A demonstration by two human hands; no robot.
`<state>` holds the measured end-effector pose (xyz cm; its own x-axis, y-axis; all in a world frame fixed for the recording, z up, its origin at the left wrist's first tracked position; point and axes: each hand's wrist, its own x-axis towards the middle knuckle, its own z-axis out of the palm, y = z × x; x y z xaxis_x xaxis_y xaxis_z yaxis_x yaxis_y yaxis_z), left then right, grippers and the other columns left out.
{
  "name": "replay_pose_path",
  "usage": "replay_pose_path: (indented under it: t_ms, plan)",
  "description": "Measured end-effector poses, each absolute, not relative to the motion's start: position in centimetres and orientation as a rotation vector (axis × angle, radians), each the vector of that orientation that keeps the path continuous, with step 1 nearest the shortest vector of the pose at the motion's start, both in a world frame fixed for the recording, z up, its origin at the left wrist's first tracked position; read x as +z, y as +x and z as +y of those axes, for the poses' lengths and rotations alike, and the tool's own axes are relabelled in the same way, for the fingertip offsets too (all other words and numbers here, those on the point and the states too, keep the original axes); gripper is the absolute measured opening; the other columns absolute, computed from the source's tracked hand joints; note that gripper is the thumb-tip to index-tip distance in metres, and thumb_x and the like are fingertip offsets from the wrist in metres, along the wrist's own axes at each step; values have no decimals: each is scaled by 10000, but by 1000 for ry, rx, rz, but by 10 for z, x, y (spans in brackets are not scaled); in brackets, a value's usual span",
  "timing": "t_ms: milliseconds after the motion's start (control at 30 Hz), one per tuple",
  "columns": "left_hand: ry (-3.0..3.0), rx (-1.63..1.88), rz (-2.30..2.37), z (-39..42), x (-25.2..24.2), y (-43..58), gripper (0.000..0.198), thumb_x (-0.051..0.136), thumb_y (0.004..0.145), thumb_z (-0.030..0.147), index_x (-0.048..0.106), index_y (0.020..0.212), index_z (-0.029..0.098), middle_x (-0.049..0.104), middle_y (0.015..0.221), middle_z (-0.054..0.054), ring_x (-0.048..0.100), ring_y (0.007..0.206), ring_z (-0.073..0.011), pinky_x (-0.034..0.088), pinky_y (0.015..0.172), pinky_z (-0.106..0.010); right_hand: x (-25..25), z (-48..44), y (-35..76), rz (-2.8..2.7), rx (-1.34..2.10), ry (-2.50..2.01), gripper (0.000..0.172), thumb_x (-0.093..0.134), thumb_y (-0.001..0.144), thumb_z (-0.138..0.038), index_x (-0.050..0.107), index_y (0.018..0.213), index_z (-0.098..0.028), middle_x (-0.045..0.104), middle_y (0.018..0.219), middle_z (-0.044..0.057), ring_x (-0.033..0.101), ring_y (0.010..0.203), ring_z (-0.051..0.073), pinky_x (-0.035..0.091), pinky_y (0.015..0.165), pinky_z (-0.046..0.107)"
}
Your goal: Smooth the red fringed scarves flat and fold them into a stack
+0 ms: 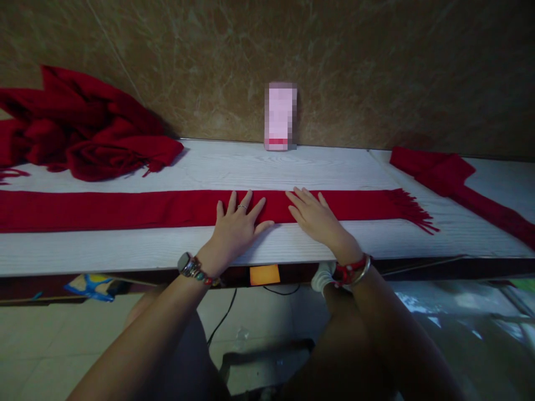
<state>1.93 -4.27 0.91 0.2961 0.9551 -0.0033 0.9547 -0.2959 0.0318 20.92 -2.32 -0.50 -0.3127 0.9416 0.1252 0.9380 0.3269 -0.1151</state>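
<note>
A long red scarf (112, 209) lies flat along the white wood-grain table, its fringe spread at the right end and its left end running out of view. My left hand (236, 225) rests palm down on the scarf near its middle, fingers spread, a ring on one finger. Just to the right, my right hand (314, 216) also lies on the cloth with fingers stretched out. Neither hand grips anything. The two hands are a short way apart, with red cloth showing between them.
Crumpled red scarves (100, 125) are heaped at the back left of the table (234, 167). A folded red strip of cloth (449, 175) lies at the right. Against the marbled wall leans a pink phone-shaped item (280, 114), pixelated. A blue-yellow packet (94, 287) sits below the front edge.
</note>
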Motion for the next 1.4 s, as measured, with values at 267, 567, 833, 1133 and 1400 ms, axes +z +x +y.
replay_pose_path:
  t_ms: [267, 567, 833, 1133, 1400]
  plan:
    - [2454, -55, 1905, -44, 9, -9, 603, 272, 940, 571, 272, 1467, 278, 221, 1552, -82, 174, 1401, -402, 259, 1051, -637, -9, -26, 221, -2403, -27, -1733, 479, 292, 944, -304, 426, 1400, -238, 404, 1482, 69, 323, 1376, 261, 275, 1099, 555]
    - [2408, -37, 2044, -48, 6, -54, 570, 265, 950, 498, 305, 1460, 245, 250, 1542, -80, 201, 1399, -388, 275, 1049, -623, -3, -28, 197, -2334, -70, -1754, 465, 311, 941, -277, 479, 1360, -167, 433, 1457, 115, 334, 1369, 283, 265, 1094, 580]
    - [2474, 58, 2084, -52, -4, -73, 592, 279, 931, 517, 352, 1444, 229, 281, 1531, -72, 251, 1386, -375, 280, 1071, -575, -3, -34, 170, -2540, -42, -1599, 466, 297, 967, -335, 414, 1406, -232, 364, 1501, 67, 277, 1396, 268, 236, 1102, 590]
    - [2390, -21, 2089, -52, 3, -67, 568, 312, 944, 474, 334, 1450, 217, 273, 1533, -77, 212, 1397, -380, 260, 1081, -581, -5, -32, 182, -2550, -15, -1629, 463, 318, 965, -351, 395, 1415, -273, 347, 1512, 28, 287, 1392, 245, 259, 1115, 520]
    - [2412, -17, 2046, -49, 6, -47, 584, 300, 951, 508, 305, 1461, 223, 284, 1527, -101, 216, 1388, -406, 270, 1053, -619, -7, -29, 211, -2583, -1, -1673, 489, 309, 956, -370, 355, 1433, -275, 306, 1529, 18, 256, 1404, 240, 252, 1113, 526]
